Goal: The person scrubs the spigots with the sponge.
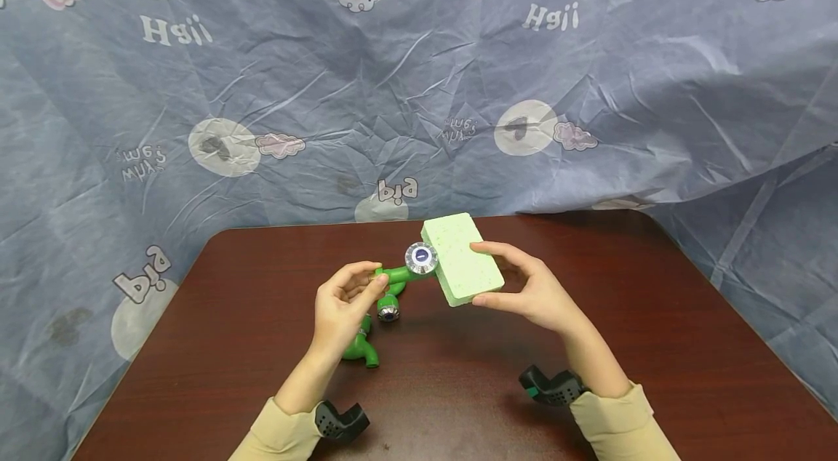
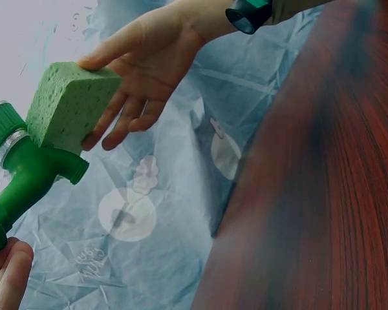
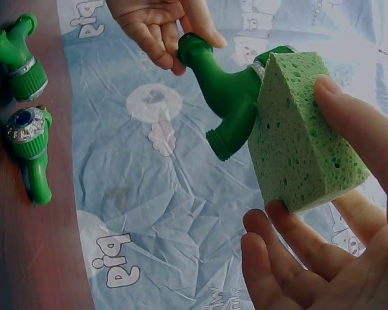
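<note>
A green tap (image 1: pixel 401 274) with a silver-ringed round knob is pinched at its inlet end by the left hand (image 1: pixel 343 305), raised above the table. The right hand (image 1: pixel 533 290) grips a light green sponge (image 1: pixel 463 257) by its edges, thumb on one side and fingers on the other. In the right wrist view the sponge (image 3: pixel 304 135) lies against the tap (image 3: pixel 229 93) beside its knob, which is partly hidden behind it. The left wrist view shows the tap's knob (image 2: pixel 5 129) next to the sponge (image 2: pixel 71 106).
Two more green taps lie on the brown table (image 1: pixel 458 388) near the left hand, one (image 1: pixel 388 306) behind the held tap and another (image 1: pixel 360 348) partly hidden by the left wrist. A blue printed cloth (image 1: pixel 366 83) hangs behind the table's far edge.
</note>
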`<action>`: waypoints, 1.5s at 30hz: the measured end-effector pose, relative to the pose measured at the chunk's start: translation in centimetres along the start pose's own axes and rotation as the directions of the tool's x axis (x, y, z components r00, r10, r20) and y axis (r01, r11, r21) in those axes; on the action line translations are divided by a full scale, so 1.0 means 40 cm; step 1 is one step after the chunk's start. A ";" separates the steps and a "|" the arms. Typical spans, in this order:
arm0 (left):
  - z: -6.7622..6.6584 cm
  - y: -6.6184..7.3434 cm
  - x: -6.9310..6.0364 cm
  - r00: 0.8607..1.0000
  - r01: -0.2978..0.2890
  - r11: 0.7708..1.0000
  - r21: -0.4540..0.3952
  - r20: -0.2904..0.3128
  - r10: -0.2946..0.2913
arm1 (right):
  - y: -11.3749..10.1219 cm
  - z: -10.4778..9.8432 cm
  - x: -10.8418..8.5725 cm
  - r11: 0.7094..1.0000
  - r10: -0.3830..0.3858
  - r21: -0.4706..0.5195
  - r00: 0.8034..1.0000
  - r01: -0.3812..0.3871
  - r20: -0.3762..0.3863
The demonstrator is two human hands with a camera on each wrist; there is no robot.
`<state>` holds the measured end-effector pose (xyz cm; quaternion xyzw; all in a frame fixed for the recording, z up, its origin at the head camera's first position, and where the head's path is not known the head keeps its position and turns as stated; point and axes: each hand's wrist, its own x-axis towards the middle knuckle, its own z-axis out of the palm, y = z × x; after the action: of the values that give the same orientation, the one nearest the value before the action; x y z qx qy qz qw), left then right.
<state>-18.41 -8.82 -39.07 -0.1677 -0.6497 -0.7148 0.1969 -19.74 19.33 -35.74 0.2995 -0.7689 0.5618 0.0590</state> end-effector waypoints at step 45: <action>0.015 0.004 -0.009 0.998 0.020 0.998 -0.059 0.058 -0.017 | -0.003 0.038 0.008 0.934 -0.191 0.327 0.975 0.146 0.110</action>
<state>-18.04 -8.23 -39.07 -0.1880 -0.6349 -0.7307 0.1663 -19.55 17.82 -36.05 0.4087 -0.6423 0.6484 0.0042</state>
